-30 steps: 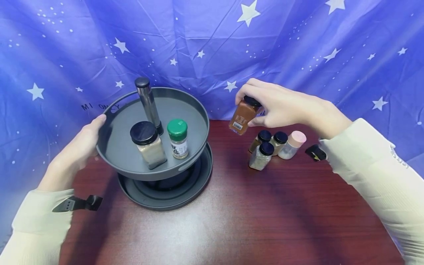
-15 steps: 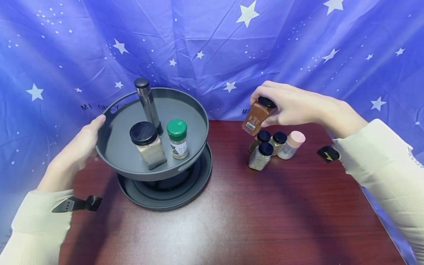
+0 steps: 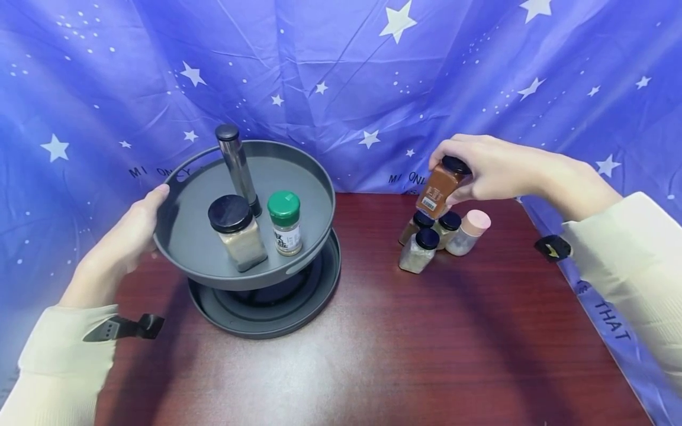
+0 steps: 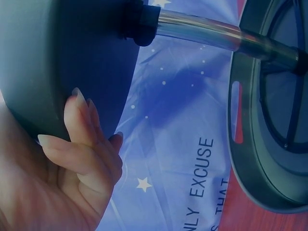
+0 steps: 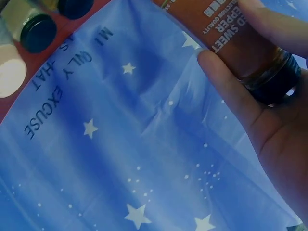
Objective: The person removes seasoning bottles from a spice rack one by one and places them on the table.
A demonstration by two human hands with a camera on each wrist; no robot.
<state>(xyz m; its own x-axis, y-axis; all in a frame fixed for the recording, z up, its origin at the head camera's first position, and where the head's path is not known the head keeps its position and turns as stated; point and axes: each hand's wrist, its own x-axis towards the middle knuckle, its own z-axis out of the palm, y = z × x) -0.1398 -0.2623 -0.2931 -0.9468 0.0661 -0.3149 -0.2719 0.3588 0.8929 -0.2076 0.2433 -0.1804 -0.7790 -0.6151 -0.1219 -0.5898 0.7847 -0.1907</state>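
My right hand (image 3: 492, 168) grips a square spice jar (image 3: 438, 189) of orange-red powder by its black-capped end, tilted in the air close above the jar group. Its label reads "sweet pepper" in part in the right wrist view. My left hand (image 3: 125, 239) holds the rim of the upper tray (image 3: 290, 168) of a grey two-tier rack, thumb at the rim and fingers curled underneath, as the left wrist view shows. On that tray stand a large black-lidded jar (image 3: 242, 239) of pale powder and a small green-capped shaker (image 3: 286, 228), beside the metal post (image 3: 238, 168).
Below the upper tray lies the rack's lower tray (image 3: 256, 328). At right on the dark red table (image 3: 373, 355) stand a clear black-capped jar (image 3: 417, 255), two more black-capped jars and a pink-capped bottle (image 3: 469, 234). A blue star-patterned cloth (image 3: 341, 71) hangs behind.
My right hand has carried the spice jar to the right, from left of the jar group to above it. The left hand and the rack have stayed in place.
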